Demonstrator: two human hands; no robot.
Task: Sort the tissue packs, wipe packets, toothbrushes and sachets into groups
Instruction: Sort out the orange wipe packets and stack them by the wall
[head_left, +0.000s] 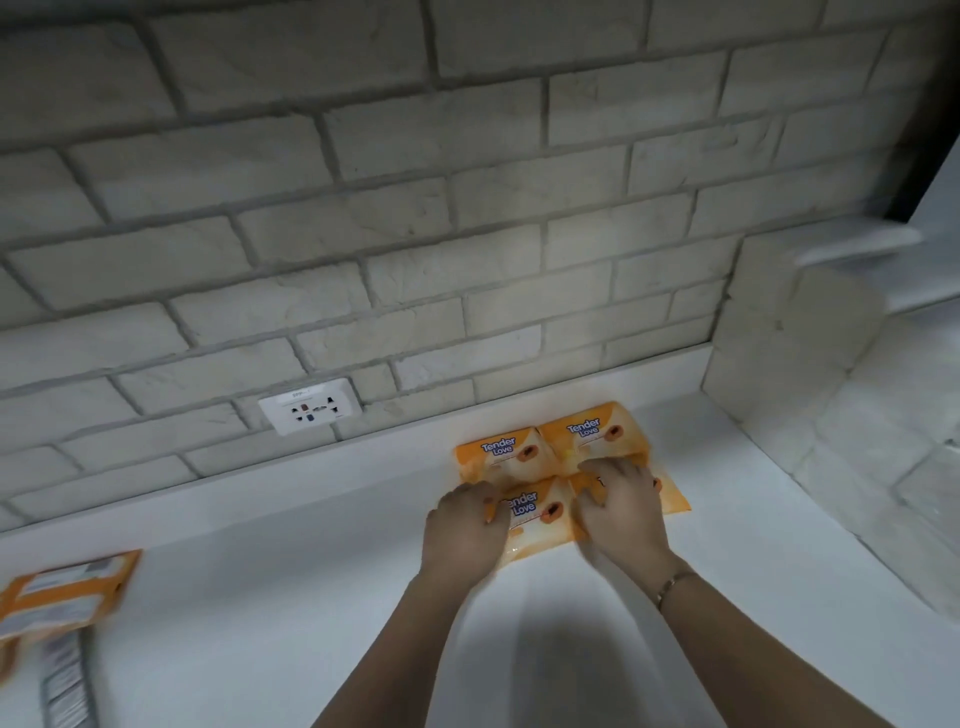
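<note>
**At centre right of the frame, four packs under two hands**

Head view: on the white counter (270, 597), just before the brick wall (363, 234), four orange wipe packs (506, 452) lie flat in a two-by-two block, edges touching. The left hand (462, 525) has its fingers curled at the left edge of the near-left pack (537, 512); whether it pinches the pack I cannot tell. The right hand (621, 506), a bracelet (672, 584) at its wrist, rests with fingers spread and apart on the near-right pack (672, 496). At lower left lie blurred orange packets (62, 592). A socket (310, 408) sits on the wall at left of centre
</note>
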